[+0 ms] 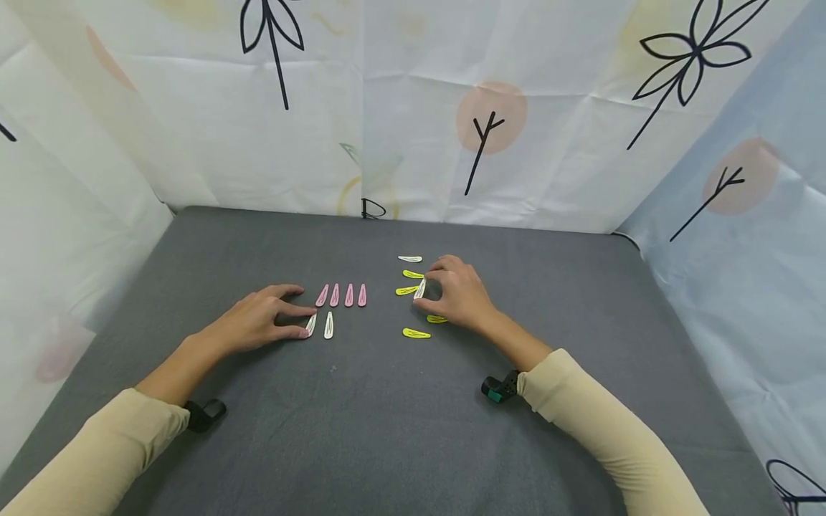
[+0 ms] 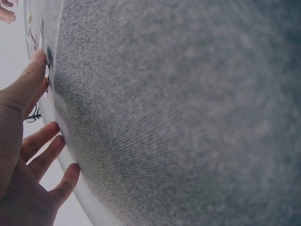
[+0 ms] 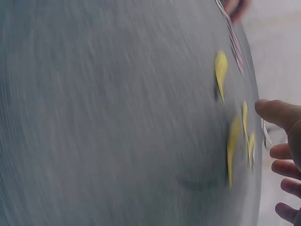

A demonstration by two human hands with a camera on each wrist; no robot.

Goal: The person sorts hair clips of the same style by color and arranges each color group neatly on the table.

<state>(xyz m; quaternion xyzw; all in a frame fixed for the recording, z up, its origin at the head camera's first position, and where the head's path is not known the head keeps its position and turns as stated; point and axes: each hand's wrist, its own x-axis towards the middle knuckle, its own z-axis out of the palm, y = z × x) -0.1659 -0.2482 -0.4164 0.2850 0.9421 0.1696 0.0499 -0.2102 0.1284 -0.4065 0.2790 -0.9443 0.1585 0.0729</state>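
Note:
A white snap hair clip (image 1: 420, 289) is pinched between the thumb and index finger of my right hand (image 1: 459, 292), above the yellow snap clips. At the left, my left hand (image 1: 261, 319) pinches another white snap clip (image 1: 311, 325) by its two ends, down on the cloth. Its other fingers spread out in the left wrist view. Beside that clip lies a second white clip (image 1: 329, 325). Several pink snap clips (image 1: 349, 295) stand in a row just behind them. Several yellow clips (image 1: 416, 333) lie scattered around my right hand, one partly covered by it.
Grey cloth (image 1: 387, 430) covers the table. One more white clip (image 1: 409, 259) lies farthest back, behind the yellow ones. Patterned white curtains (image 1: 413, 143) hang along the back and both sides. Dark straps with a small device (image 1: 500, 387) sit at my wrists.

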